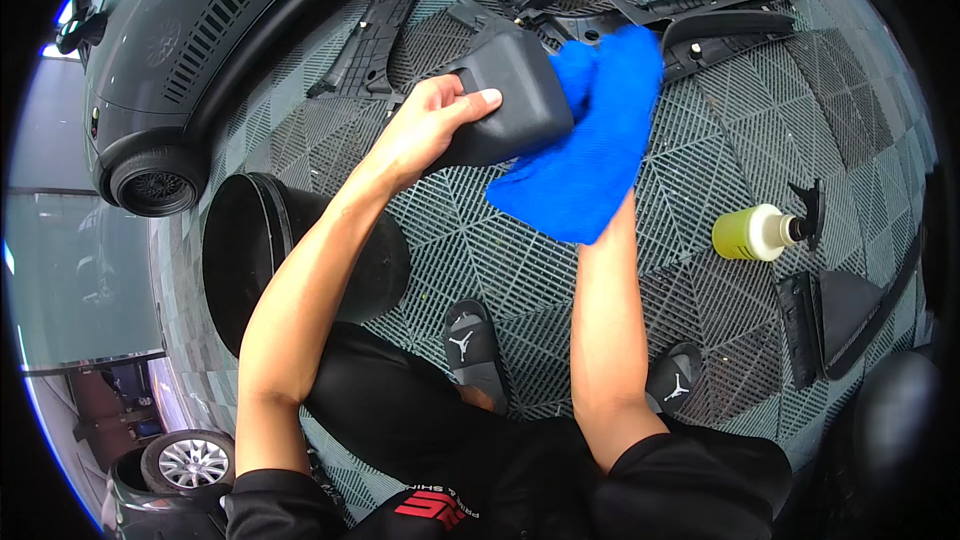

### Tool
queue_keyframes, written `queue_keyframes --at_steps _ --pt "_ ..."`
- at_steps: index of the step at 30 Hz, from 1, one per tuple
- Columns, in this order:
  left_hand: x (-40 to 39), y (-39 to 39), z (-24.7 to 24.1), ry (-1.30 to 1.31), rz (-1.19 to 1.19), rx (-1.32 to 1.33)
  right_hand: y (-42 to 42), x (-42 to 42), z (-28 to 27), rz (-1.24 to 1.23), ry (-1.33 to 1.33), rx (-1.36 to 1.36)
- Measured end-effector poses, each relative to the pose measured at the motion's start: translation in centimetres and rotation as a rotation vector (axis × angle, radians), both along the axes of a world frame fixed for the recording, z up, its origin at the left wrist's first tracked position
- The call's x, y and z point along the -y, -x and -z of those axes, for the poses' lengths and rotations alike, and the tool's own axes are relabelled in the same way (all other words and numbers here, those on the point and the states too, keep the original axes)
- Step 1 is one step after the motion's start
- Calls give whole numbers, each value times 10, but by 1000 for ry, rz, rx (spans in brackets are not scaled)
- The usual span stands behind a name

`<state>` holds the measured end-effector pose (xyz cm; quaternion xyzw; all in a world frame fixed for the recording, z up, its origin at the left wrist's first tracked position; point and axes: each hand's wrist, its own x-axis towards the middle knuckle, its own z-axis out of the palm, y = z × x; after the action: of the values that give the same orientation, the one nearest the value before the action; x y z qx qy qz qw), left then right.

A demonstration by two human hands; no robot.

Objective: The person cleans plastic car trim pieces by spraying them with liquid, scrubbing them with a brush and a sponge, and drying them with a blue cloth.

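Note:
My left hand (442, 116) grips a black plastic car trim piece (517, 90), its thumb lying across the face and the fingers hooked into a recess. A blue microfibre cloth (600, 142) drapes over my right hand and hides its fingers; only the wrist and forearm show below the fabric. The cloth meets the right end of the trim piece. Both are held up above the tiled floor, in front of my knees.
More black trim panels (712, 30) lie on the slatted tile floor (510, 217) ahead. A black bucket (247, 262) lies on its side at left, near a grey car (150, 67). At right are a yellow spray bottle (750, 232) on its side and another trim panel (840, 315).

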<state>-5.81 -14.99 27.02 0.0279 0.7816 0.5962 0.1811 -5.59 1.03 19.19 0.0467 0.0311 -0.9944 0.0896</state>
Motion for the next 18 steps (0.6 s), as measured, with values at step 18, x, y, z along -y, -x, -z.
queue_keyframes --at_steps 18 --pt "17 -5 -20 886 362 -815 -27 16 6 294 -788 -10"
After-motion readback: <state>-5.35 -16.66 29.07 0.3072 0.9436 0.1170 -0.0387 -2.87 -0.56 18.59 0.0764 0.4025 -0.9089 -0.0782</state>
